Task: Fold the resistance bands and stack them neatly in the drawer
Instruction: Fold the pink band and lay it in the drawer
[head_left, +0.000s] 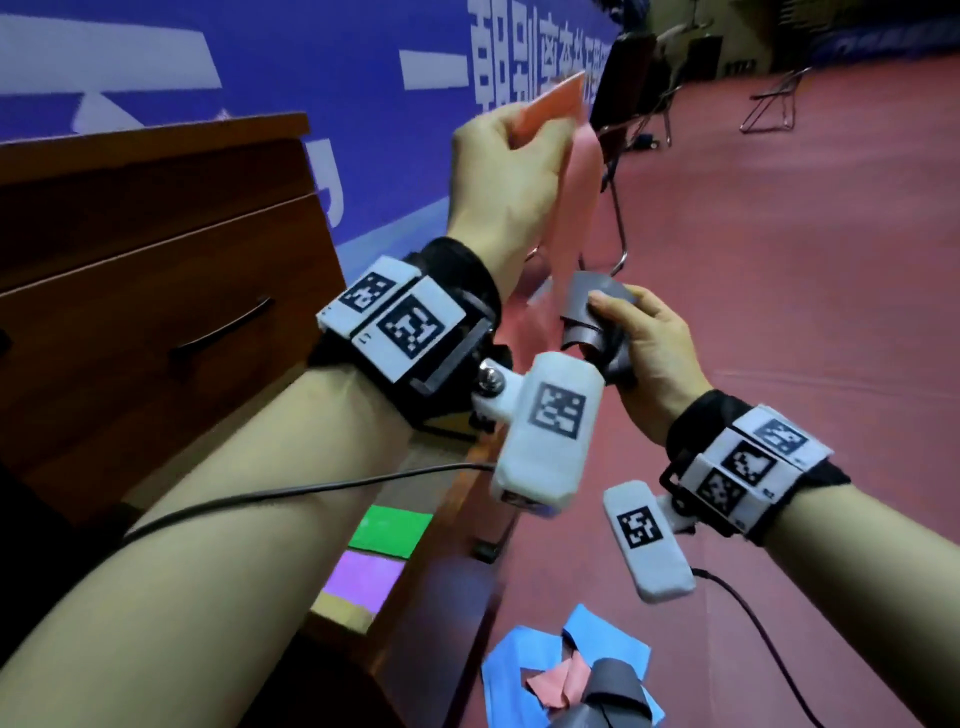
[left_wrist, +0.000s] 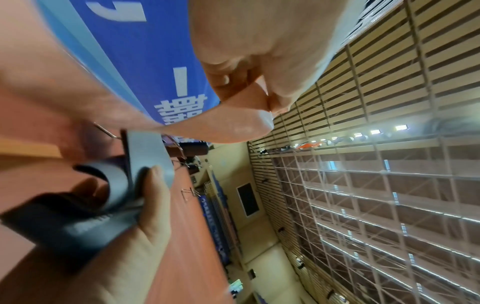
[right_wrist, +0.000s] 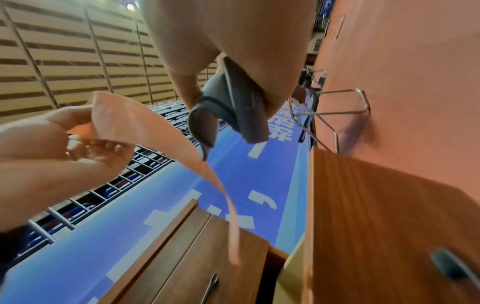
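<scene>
Left hand (head_left: 506, 171) raised, fingers curled, pinching top end of pink band (head_left: 563, 171): thin, flat, matte strip, hanging slack past the wrist, lower end lost behind the wrist mount. Right hand (head_left: 652, 348) lower, thumb pressed on top of grey band (head_left: 597, 317): thicker, rubbery, folded into loops, clamped between thumb and curled fingers; faint print on it in left wrist view, unreadable. Open drawer (head_left: 467, 499) below the forearms, wood-grain front, mostly hidden by the left arm; inside, flat folded green band (head_left: 392, 530), purple band (head_left: 363, 577), sliver of yellow band (head_left: 343, 608) beneath. Stack order past that cannot be told. Cabinet (head_left: 156, 260) at left, brown laminate, dark bar handle. On red floor at bottom edge, loose heap: blue band (head_left: 608, 644), creased, small red band (head_left: 556, 683), second grey loop (head_left: 613, 691) cut off by frame. Blue banner (head_left: 311, 67) behind, white characters partly blocked. Metal-frame chair (head_left: 618, 197) beyond the hands, blurred.
</scene>
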